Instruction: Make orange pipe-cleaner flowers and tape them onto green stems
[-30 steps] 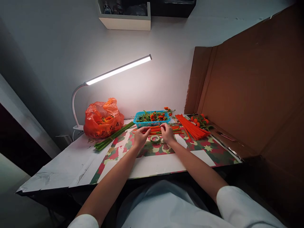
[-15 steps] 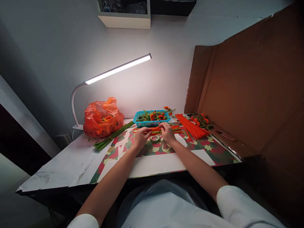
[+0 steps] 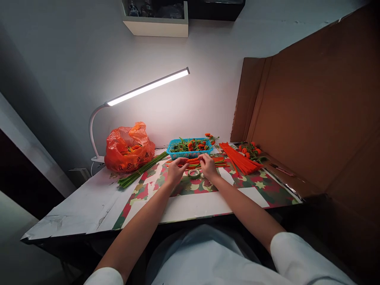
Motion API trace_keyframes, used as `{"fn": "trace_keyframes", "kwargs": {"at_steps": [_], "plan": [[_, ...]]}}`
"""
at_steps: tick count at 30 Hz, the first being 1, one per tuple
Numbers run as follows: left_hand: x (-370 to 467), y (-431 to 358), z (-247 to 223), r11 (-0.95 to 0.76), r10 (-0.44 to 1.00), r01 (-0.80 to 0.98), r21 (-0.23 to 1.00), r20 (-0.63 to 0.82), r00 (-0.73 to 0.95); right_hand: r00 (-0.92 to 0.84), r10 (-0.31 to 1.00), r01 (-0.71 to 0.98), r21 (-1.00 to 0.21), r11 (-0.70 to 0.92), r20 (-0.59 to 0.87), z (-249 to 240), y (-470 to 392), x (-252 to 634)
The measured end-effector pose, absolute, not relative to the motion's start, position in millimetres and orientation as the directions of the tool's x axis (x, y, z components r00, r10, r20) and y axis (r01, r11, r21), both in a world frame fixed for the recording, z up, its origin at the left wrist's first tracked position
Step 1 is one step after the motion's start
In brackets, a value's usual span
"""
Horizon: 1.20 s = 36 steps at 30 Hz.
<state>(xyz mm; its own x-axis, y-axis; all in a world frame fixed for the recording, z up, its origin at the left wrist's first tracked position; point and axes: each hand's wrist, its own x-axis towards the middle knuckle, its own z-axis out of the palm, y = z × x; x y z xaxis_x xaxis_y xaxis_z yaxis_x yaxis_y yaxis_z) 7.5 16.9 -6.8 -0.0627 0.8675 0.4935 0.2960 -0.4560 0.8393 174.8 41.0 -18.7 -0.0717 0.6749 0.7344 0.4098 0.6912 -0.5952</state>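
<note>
Between my two hands stretches a short orange fuzzy piece (image 3: 193, 160), one end pinched in the fingers of my left hand (image 3: 177, 169) and the other in those of my right hand (image 3: 208, 166). Below it, a roll of green tape (image 3: 194, 173) lies flat on the camouflage-patterned sheet (image 3: 258, 184). Orange and green stems (image 3: 221, 162) lie just behind my hands, partly hidden by them. The blue basket (image 3: 190, 155) beyond holds orange flowers with green stems.
An orange plastic bag (image 3: 130, 160) and a green stem bundle (image 3: 141, 171) lie left. Orange strips (image 3: 242, 160), orange flowers (image 3: 249, 149) and a cutter (image 3: 282, 170) are right, beside a tall cardboard wall (image 3: 314, 99). A lit lamp (image 3: 148, 86) hangs over the table.
My right hand has shifted slightly left, and both hands hold nearly the same pose. The orange piece between them looks straighter.
</note>
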Motion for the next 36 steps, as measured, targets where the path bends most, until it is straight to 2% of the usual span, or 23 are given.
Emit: {"fn": "trace_keyframes", "kwargs": {"at_steps": [12, 20, 26, 33, 36], "plan": [[6.9, 19.2, -9.3, -0.478, 0.856, 0.311, 0.821, 0.515, -0.043, -0.036, 0.713, 0.381, -0.650, 0.658, 0.700, -19.8, 40.8, 174.3], [5.8, 26.8, -11.0, -0.405, 0.904, 0.074, 0.911, 0.412, -0.116, 0.123, 0.851, 0.233, -0.849, 0.475, 0.510, -23.1, 46.8, 171.3], [6.0, 25.2, -9.4, -0.364, 0.927, 0.028, 0.931, 0.365, -0.092, 0.105, 0.882, 0.197, -0.879, 0.434, 0.459, -17.3, 42.2, 173.0], [3.1, 29.3, -14.9, -0.412, 0.905, 0.113, 0.904, 0.421, -0.065, 0.024, 0.887, 0.182, -0.875, 0.449, 0.460, -19.3, 40.3, 171.9], [3.3, 28.7, -13.8, -0.398, 0.913, 0.074, 0.914, 0.403, -0.065, 0.045, 0.905, 0.141, -0.900, 0.413, 0.423, -20.3, 42.6, 170.7]]}}
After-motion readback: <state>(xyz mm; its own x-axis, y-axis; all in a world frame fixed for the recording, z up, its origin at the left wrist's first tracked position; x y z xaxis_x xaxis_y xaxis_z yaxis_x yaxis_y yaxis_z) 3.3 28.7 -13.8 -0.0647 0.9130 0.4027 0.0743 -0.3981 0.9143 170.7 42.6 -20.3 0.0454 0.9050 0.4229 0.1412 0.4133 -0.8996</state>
